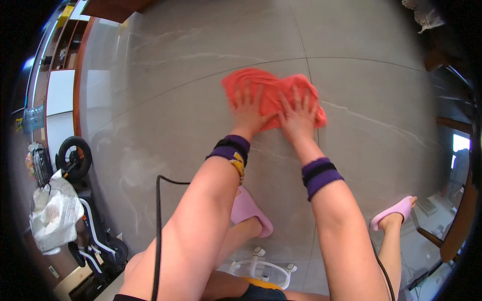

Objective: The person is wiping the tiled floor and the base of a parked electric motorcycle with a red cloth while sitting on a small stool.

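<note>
A coral-red cloth [273, 90] lies spread and slightly rumpled on the grey tiled floor [191, 110]. Both palms press down on it with fingers stretched out. My left hand [247, 109] rests on its left half, and my right hand [298, 114] covers part of its right half. The two thumbs nearly meet between them. Neither hand has its fingers wrapped round the cloth. Purple wristbands with black straps circle both forearms.
My feet in pink slippers [247, 213] stand either side of a white wheeled base [257, 263]. At the left are a stroller-like wheeled frame [95, 236], a black wheel [74, 157] and a cabinet [60, 93]. Wooden furniture legs [454, 123] stand at the right. Black cables run along both arms.
</note>
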The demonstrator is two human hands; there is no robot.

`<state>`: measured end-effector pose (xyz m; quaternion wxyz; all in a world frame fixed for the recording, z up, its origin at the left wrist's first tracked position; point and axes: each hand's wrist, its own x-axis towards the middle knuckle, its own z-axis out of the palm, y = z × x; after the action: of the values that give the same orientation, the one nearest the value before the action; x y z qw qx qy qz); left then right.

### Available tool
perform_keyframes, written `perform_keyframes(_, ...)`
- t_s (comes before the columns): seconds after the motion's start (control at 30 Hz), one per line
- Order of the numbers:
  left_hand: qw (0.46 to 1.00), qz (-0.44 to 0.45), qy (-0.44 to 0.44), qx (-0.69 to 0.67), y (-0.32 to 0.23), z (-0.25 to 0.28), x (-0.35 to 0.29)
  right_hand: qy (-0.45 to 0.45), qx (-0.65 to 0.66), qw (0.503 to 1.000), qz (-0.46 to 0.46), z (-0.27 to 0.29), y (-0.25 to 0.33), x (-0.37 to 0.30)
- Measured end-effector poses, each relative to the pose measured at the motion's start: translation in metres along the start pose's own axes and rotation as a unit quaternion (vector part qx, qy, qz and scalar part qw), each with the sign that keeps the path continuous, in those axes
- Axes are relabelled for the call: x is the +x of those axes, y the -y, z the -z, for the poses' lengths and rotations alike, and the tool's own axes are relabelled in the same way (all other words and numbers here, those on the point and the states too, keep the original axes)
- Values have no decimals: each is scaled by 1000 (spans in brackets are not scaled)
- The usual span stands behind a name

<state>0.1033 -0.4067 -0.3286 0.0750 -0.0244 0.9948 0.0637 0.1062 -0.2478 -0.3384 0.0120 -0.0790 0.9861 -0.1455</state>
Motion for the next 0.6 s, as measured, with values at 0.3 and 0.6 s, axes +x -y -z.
perform_keyframes(0.3, 994, 91, 49, 44, -38, -40, -191, 81, 72, 987, 115, 14, -3, -156)
perform_keyframes(0.6, 965, -160, 206, -14, -131, -60, -377, 114, -19, 988, -105, 48, -83, -419)
